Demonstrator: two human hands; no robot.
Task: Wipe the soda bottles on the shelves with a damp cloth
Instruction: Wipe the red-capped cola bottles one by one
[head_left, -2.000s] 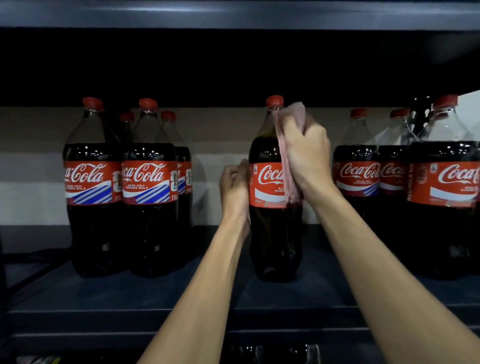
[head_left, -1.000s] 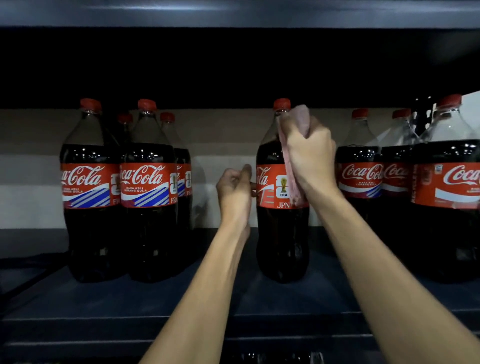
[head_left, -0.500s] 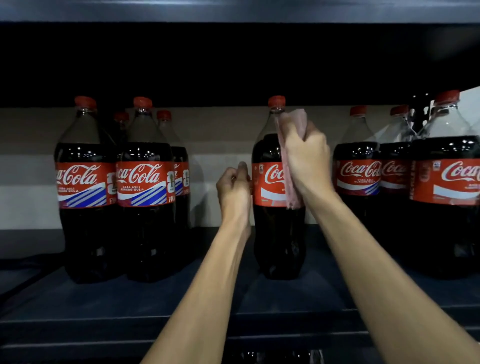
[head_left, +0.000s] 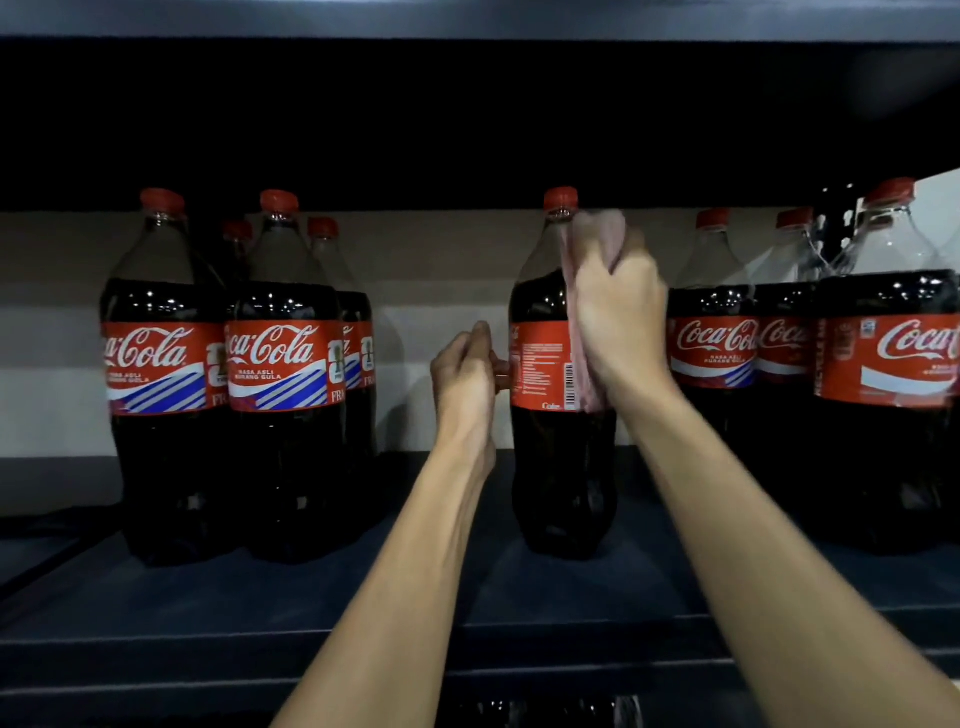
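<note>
A large cola bottle (head_left: 545, 467) with a red cap and red label stands alone in the middle of the dark shelf (head_left: 519, 597), its barcode side facing me. My right hand (head_left: 621, 322) holds a pink cloth (head_left: 584, 358) against the bottle's right shoulder and label. My left hand (head_left: 465, 379) is at the bottle's left side with curled fingers touching the label edge.
Several cola bottles (head_left: 280, 374) stand grouped at the left. Several more cola bottles (head_left: 893, 364) crowd the right, close to my right hand. The shelf above (head_left: 467, 15) hangs low over the caps. More bottle tops (head_left: 545, 709) show on the shelf below.
The middle bottle has turned on the spot: the logo side has gone round and the barcode panel now faces me. My right hand with the cloth has stayed on its upper right side.
</note>
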